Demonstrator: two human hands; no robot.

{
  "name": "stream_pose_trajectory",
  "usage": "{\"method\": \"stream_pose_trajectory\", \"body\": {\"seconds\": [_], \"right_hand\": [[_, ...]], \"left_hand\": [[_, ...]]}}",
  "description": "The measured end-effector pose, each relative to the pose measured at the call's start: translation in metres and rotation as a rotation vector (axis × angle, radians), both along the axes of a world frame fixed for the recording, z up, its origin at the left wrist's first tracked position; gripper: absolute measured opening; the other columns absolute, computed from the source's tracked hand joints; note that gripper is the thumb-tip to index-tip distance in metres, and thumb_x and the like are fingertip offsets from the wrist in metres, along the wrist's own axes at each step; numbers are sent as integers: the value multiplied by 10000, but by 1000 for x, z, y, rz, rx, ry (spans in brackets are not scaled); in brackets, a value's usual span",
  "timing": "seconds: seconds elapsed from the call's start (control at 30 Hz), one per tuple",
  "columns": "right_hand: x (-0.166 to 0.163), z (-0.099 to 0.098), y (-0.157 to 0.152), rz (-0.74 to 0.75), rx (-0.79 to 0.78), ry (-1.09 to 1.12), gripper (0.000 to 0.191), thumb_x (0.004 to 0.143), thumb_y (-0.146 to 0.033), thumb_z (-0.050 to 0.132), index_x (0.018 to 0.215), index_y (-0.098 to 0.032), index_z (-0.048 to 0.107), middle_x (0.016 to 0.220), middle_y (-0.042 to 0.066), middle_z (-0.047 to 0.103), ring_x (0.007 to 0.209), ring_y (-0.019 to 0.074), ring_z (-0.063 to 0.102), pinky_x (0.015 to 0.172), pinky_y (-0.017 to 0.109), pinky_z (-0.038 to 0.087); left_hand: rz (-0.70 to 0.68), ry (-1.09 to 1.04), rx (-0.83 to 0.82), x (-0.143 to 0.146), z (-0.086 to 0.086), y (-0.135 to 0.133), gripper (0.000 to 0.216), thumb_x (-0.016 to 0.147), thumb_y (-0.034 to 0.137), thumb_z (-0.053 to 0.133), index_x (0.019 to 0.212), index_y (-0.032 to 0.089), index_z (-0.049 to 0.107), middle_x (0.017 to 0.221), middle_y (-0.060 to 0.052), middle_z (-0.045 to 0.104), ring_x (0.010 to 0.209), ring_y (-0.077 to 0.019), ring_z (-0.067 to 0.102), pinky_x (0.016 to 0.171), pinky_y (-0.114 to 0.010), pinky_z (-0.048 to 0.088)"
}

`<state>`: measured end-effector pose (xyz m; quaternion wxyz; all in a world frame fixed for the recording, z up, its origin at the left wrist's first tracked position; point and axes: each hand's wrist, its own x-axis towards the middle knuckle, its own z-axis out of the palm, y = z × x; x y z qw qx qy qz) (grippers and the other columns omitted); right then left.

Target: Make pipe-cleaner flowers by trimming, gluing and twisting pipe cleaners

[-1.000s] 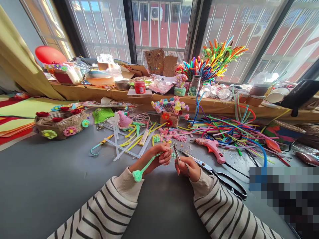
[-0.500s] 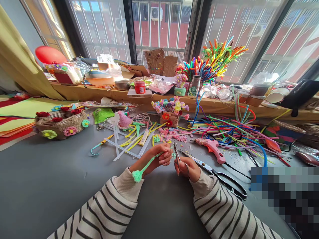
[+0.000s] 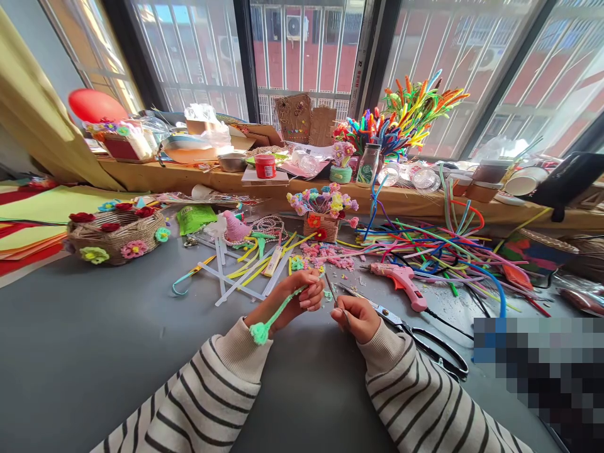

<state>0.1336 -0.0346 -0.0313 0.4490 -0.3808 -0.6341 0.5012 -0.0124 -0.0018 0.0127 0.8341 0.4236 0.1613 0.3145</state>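
left hand point(image 3: 296, 296) is curled shut, fingertips pinching the top of a green pipe cleaner point(image 3: 279, 311), just above the grey table point(image 3: 94, 333). the stem runs down and back across the palm, and its coiled, fluffy green end sits right by the striped cuff. right hand point(image 3: 355, 316) is just beside it, fingers closed around a slim metal tool point(image 3: 332, 292). the tip points up and toward the left hand's fingertips, close but with a small gap showing. whether that tool is small scissors or pliers, can't tell, it's too thin here.

right behind the right hand, big black-handled scissors point(image 3: 418, 336) lie flat on the table, blades aimed at the hands. a pink glue gun point(image 3: 401, 281) lies just beyond them. further right, a loose tangle of coloured pipe cleaners point(image 3: 438, 251) spreads over the table. straight ahead, a little box of pastel flowers point(image 3: 323, 214) stands upright, with pink scraps scattered in front of it. yellow and white strips lie criss-crossed ahead of the left hand. far left, well apart, a woven basket point(image 3: 113, 238) trimmed with flowers. up on the sill, a red jar point(image 3: 265, 167) and a glass bottle stuffed with bright pipe cleaners point(image 3: 406, 116)
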Motion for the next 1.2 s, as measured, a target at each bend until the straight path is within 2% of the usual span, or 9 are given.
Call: {"method": "stream_pose_trajectory", "body": {"seconds": [0.27, 0.57, 0.77, 1.0, 1.2], "right_hand": [[3, -3, 0, 107, 75, -70, 498, 649, -613, 354, 469, -154, 422, 414, -48, 317, 368, 49, 254, 374, 203, 178], [4, -2, 1, 29, 48, -86, 457, 633, -580, 415, 447, -164, 377, 421, -31, 366, 382, 53, 282, 383, 203, 194], [3, -6, 1, 96, 29, -17, 485, 650, -605, 359, 484, -154, 427, 396, -59, 294, 345, 44, 233, 359, 201, 164], [2, -2, 2, 11, 6, -22, 472, 619, -591, 428, 423, -170, 344, 384, -50, 336, 345, 37, 258, 352, 195, 170], [2, -5, 2, 111, -67, 56, 528, 606, -662, 341, 486, -156, 434, 344, -85, 241, 295, 30, 178, 319, 191, 135]], "left_hand": [[-26, 28, 0, 0, 1, -2, 228, 689, 148, 342, 462, 145, 326, 409, 56, 220, 354, -42, 208, 423, -212, 200], [-69, 8, -3, 0, -2, 0, 232, 687, 122, 314, 459, 140, 352, 394, 58, 210, 337, -42, 215, 413, -220, 176], [-79, 10, -8, 0, -1, -1, 226, 687, 120, 320, 466, 139, 359, 393, 58, 222, 336, -41, 226, 413, -218, 185], [-67, 14, 3, 1, -1, 0, 224, 687, 126, 330, 464, 140, 358, 397, 55, 234, 346, -43, 245, 418, -218, 196], [-68, 27, 9, 1, -1, -1, 232, 701, 126, 317, 473, 140, 357, 411, 52, 235, 358, -47, 240, 429, -220, 199]]}}
